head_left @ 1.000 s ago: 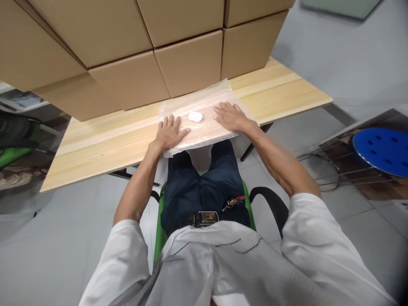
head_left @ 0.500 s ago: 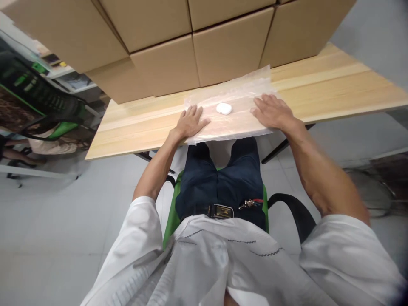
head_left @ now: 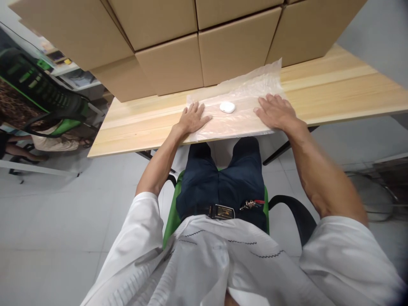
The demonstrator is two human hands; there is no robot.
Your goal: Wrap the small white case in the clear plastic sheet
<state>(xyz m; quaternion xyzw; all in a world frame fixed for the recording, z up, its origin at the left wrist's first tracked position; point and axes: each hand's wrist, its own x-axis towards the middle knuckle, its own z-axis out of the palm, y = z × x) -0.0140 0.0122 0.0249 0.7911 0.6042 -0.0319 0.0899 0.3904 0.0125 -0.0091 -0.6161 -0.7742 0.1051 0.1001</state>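
A sheet of thin, translucent plastic wrap (head_left: 242,123) lies across the wooden table, its far right corner lifted a little. On its middle rests a small white rounded case (head_left: 227,107), which neither hand touches. My left hand (head_left: 193,119) lies flat on the sheet's left end with fingers spread. At the right end my right hand (head_left: 276,111) presses down, palm low and fingers stretched out. Whether the sheet is one layer or a bag, I cannot tell.
Stacked cardboard boxes (head_left: 168,63) form a wall along the back of the wooden table (head_left: 331,93). A black and green office chair (head_left: 41,93) with a seated person is at the left. My legs are under the table's front edge.
The view has shifted slightly. The sheet's far right corner stands a bit higher. Both hands stay flat on the sheet in nearly the same places.
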